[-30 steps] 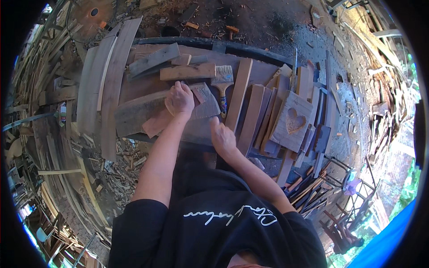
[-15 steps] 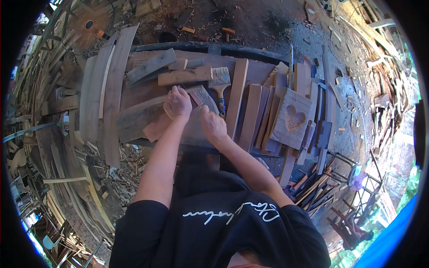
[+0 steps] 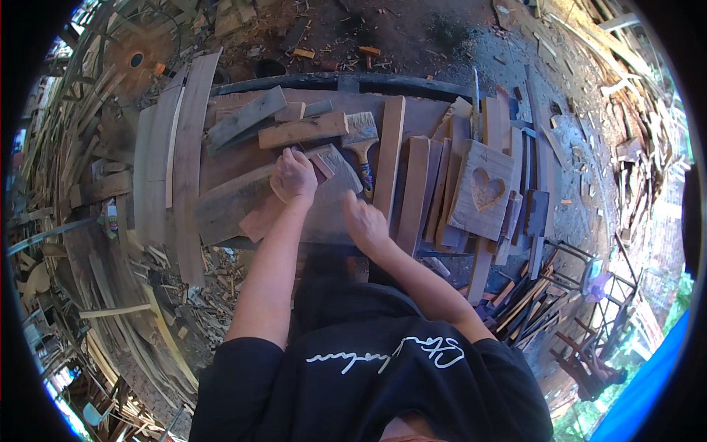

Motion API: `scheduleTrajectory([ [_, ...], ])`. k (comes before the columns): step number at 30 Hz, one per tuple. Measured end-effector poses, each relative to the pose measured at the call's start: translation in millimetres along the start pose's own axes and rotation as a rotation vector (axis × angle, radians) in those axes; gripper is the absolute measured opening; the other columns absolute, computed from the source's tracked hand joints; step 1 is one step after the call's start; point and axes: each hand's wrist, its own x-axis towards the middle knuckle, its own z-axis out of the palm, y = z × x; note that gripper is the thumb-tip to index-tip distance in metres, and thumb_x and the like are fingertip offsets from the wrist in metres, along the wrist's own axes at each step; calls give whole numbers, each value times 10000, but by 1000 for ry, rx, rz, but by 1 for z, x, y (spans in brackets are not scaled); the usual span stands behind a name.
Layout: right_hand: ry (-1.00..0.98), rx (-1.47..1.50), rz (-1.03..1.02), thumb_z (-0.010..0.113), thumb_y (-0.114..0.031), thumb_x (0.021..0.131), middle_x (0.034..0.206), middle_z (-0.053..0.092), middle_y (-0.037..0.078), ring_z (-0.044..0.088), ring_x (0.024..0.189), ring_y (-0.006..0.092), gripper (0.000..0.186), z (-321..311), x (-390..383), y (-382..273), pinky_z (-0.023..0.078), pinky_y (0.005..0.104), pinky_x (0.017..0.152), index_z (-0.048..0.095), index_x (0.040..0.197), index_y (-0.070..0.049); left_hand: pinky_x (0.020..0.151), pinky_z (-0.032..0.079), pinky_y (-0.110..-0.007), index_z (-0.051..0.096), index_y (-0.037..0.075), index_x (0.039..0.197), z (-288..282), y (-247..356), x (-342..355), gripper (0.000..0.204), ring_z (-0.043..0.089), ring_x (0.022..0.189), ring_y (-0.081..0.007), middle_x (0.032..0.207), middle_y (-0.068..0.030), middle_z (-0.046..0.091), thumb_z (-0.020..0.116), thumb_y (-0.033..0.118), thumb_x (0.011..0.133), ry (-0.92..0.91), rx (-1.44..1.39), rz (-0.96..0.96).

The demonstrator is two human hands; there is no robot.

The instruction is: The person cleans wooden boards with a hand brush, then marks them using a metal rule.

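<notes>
My left hand [image 3: 294, 177] is closed at the upper end of a pale weathered board [image 3: 228, 210], gripping something I cannot make out beside a small reddish strip [image 3: 322, 166]. My right hand [image 3: 365, 225] is curled lower and to the right, apart from the left; whatever its fingers hold is hidden. A pinkish piece [image 3: 259, 221] lies under my left forearm. Just beyond my hands are a short wooden block [image 3: 302, 129] and a wide paintbrush [image 3: 361, 136] with a patterned handle. To their right stand upright-lying strips [image 3: 412, 191] and a board with a carved heart [image 3: 479, 191].
Long planks [image 3: 193, 169] lie across the bench's left end, near more scrap wood [image 3: 103, 265]. Offcuts litter the dark ground [image 3: 412, 37] beyond the bench. A metal frame [image 3: 589, 272] and dark chair-like woodwork [image 3: 585, 365] are at lower right; a blue sheet [image 3: 648, 376] is at the rim.
My right hand moved up and left toward the left hand, then back down and right. My left hand stayed closed in nearly the same spot. The whole view has shifted slightly.
</notes>
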Motion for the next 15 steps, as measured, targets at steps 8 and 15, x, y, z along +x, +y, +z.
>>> scheduleTrajectory([
  [8,-33,63,83,476,-127,916,793,651,177,679,714,345,118,5,32,-5,551,447,641,428,1008,-71,754,518,-468,622,73,925,2,10,0,306,665,885,-322,934,-139,685,413,295,949,-19,-2,7],
  [15,20,-64,76,511,-92,884,714,647,150,681,630,300,56,-5,-21,3,551,375,553,469,913,-70,785,510,-460,623,76,937,-6,1,-4,313,661,906,-319,971,-143,681,403,298,955,7,-63,-16],
])
